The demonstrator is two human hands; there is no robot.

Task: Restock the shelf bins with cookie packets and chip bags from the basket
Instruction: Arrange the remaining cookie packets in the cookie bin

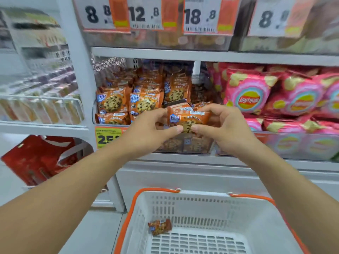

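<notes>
The cookie packets [189, 119], a small bunch in orange wrappers, are held up at the front lip of the cookie bin [146, 96], gripped from both ends. The left hand [152, 125] has its thumb under the near edge and fingers curled over the back; the right hand [220, 125] mirrors it, thumb tip pressed to the wrapper. I'd judge them light and crinkly, with slick film that slides packet on packet, and the biscuits inside likely to crack if squeezed, so holding the bunch by its ends and sealed edges looks sensible.

The bin is already well filled with packets standing in rows, so the free room seems to be at the front right, just behind the hands. A clear divider separates it from the pink chip bags [256, 96] on the right. Below, the white basket [183, 198] with orange handles holds one last cookie packet [159, 226]; I see no chip bags in it. A red carton [36, 160] sits lower left, well apart.
</notes>
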